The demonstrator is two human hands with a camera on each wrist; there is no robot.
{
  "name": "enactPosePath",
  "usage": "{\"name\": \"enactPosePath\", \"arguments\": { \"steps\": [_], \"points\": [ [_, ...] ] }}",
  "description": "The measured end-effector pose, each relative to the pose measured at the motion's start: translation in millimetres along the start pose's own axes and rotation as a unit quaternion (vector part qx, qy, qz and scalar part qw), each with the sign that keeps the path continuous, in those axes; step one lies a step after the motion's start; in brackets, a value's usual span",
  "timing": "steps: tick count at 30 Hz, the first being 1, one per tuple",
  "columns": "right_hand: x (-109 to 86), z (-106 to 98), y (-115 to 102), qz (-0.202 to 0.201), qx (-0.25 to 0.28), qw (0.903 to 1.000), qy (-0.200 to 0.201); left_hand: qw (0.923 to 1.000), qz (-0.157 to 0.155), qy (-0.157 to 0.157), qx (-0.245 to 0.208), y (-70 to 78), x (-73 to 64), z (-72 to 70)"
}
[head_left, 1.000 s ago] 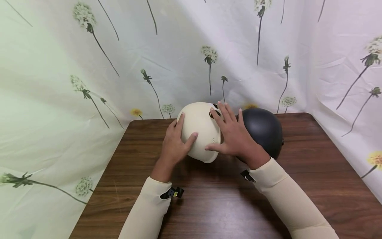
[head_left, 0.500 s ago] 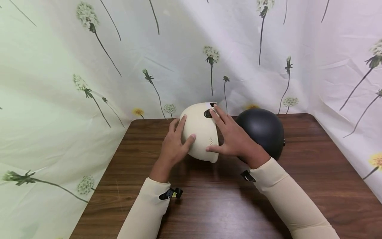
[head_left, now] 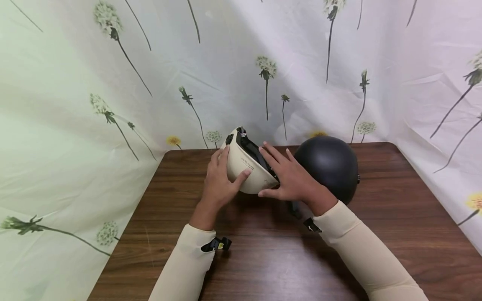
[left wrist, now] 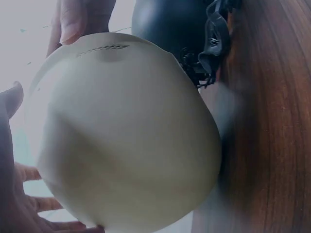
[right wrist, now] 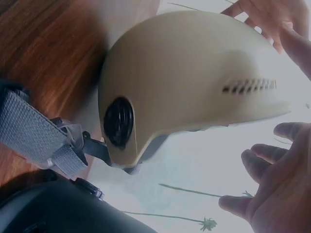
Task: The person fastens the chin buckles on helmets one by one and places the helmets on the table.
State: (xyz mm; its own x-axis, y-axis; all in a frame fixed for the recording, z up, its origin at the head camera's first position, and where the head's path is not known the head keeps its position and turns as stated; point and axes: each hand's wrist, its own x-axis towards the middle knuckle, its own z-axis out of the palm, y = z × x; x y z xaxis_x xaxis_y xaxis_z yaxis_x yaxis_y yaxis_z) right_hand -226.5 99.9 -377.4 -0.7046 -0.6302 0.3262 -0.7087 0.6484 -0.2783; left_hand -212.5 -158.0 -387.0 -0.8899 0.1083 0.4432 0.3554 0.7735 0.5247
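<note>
The cream helmet (head_left: 235, 161) sits between my two hands, tilted over the wooden table (head_left: 263, 267), its dark-lined opening (head_left: 251, 150) turned up toward my right side. My left hand (head_left: 220, 177) spreads over the far-left shell, fingers unfurled, thumb out across the near side. My right hand (head_left: 290, 177) is at the rim, fingers parted and straight over the opening; whether its thumb touches I cannot tell. Neither hand closes around anything. The black helmet (head_left: 331, 163) stands just beyond my right wrist.

From the head only the opening's lining shows; my right wrist's view instead gives the round black knob (right wrist: 118, 121) on the shell and grey webbing straps (right wrist: 31, 126). My left wrist's view shows mostly smooth shell, with a slotted vent row (left wrist: 103, 49) near its edge.
</note>
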Motion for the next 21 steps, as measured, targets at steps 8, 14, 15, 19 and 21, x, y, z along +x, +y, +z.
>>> {"name": "enactPosePath", "arguments": {
  "steps": [8,14,15,19,21],
  "points": [
    [0.8,5,-6,-0.017,0.003,0.9998,-0.011,0.999,-0.008,0.037,-0.021,1.7,1.3,-4.0],
    [0.2,4,-7,-0.02,-0.006,0.9997,-0.009,0.9987,-0.044,0.027,-0.003,6.4,5.0,-10.5],
    [-0.2,4,-7,-0.02,-0.006,0.9997,-0.009,0.9987,-0.045,0.024,0.0,6.9,5.6,-11.6],
    [-1.4,5,-7,-0.019,-0.01,0.9997,-0.012,0.9987,-0.049,0.011,0.006,7.5,5.8,-16.3],
    [-2.4,4,-7,-0.016,-0.011,0.9997,-0.015,0.9987,-0.05,0.008,0.006,6.0,5.4,-18.0]
  ]
}}
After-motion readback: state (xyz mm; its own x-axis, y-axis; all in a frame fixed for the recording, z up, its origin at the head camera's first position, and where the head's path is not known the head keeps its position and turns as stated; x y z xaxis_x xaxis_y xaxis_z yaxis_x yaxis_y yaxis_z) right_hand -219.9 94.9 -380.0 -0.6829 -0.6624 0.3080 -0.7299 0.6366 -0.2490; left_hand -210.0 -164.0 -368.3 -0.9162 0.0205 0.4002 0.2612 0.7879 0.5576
